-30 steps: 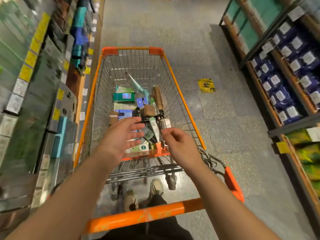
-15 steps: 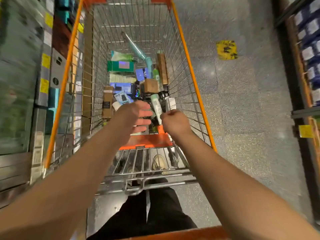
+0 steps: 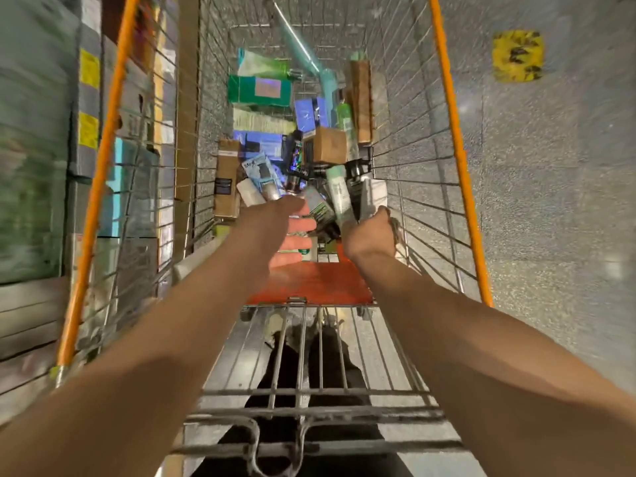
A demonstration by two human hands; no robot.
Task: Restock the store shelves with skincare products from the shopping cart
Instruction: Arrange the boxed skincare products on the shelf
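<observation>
Deep inside the orange-rimmed wire shopping cart (image 3: pixel 457 139), a heap of skincare products (image 3: pixel 296 156): green cardboard box (image 3: pixel 260 90), blue boxes, brown cardboard carton (image 3: pixel 226 177), pale green tube (image 3: pixel 339 191), long teal tube (image 3: pixel 303 53) leaning toward the far end. Left hand (image 3: pixel 287 232) reaching in with fingers (image 3: pixel 301 224) stretched out straight, holding nothing, just above the near edge of the heap. Right hand (image 3: pixel 370 232) close beside it, fingers curled around a grey-white packet (image 3: pixel 370 197) next to the pale green tube; blurred, exact hold hard to read. Orange plastic seat flap (image 3: pixel 316 284) directly beneath both wrists, folded wire child seat (image 3: pixel 309 373) nearer still. Blurred store shelves (image 3: pixel 41 166) pressed close along the cart's left side, yellow price tags (image 3: pixel 88 129) showing through the mesh. Yellow floor sticker (image 3: pixel 518 55) on speckled grey floor (image 3: pixel 550 201) to the right.
</observation>
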